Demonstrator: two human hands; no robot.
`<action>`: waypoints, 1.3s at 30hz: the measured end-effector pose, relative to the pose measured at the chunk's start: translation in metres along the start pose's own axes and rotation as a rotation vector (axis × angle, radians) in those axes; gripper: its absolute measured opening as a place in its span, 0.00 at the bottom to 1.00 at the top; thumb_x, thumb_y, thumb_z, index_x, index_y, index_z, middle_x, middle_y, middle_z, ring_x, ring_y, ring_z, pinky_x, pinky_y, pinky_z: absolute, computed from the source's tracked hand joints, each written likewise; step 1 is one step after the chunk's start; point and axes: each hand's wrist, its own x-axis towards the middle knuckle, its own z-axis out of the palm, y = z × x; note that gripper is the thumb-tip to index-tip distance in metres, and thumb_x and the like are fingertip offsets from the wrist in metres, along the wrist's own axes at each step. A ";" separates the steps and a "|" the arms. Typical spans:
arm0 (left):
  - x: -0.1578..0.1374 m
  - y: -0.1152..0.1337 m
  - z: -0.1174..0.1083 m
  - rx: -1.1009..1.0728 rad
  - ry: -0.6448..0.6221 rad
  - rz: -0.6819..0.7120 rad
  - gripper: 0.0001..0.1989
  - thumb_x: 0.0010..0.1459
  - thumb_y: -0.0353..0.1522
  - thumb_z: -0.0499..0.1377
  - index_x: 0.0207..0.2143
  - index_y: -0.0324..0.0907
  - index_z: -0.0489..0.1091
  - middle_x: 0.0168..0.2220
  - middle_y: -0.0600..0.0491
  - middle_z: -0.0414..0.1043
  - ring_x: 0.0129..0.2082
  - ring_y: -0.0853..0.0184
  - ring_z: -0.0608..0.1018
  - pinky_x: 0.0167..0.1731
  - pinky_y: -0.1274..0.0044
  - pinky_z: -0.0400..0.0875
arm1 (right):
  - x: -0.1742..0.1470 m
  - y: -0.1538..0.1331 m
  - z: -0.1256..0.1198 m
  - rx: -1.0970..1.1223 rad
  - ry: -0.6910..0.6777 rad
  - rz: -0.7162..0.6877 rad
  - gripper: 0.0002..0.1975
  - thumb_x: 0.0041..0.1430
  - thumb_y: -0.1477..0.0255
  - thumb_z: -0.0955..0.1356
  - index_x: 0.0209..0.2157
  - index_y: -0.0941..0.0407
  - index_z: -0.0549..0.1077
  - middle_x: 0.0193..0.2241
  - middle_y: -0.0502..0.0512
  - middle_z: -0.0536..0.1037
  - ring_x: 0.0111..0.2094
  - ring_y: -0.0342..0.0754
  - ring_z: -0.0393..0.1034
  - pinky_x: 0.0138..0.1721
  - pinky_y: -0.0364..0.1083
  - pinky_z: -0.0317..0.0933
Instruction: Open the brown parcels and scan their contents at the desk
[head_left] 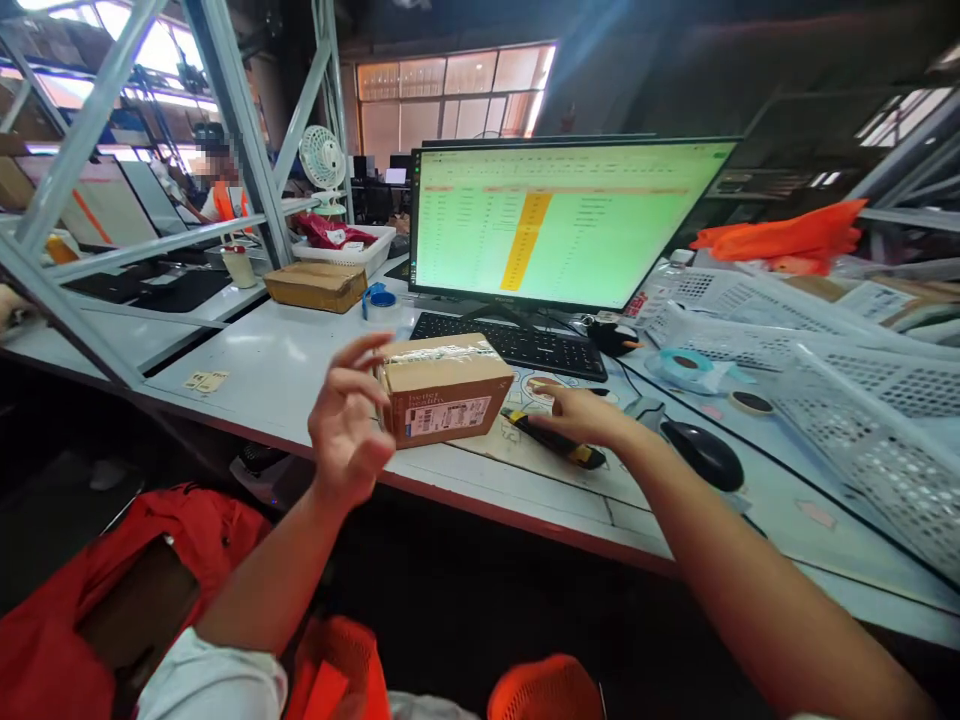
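A small brown cardboard box (450,385), taped on top and bearing a printed barcode label on its front, sits near the table's front edge. My left hand (349,420) is at the box's left end, its fingers apart and loosely bent; whether the fingertips touch the cardboard I cannot tell. Right of the box lies a black and yellow utility knife (551,438) on the mat. Over the knife is my right hand (581,412), palm down with the index finger stretched leftward and the other fingers partly hidden; no grip on the knife shows.
Behind the box stand a black keyboard (517,345) and a lit monitor (555,225). A black mouse (703,455), tape rolls (686,368) and white plastic baskets (862,400) are on the right. Another carton (319,287) and blue tape (382,300) sit back left, beside a metal frame (240,130).
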 end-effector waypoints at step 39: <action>0.004 -0.061 -0.002 0.615 -0.229 -0.334 0.63 0.41 0.43 0.78 0.74 0.45 0.50 0.68 0.36 0.58 0.70 0.38 0.58 0.71 0.49 0.45 | -0.123 -0.042 -0.018 0.709 0.223 0.111 0.22 0.68 0.51 0.64 0.35 0.56 0.71 0.21 0.50 0.69 0.19 0.43 0.63 0.17 0.40 0.56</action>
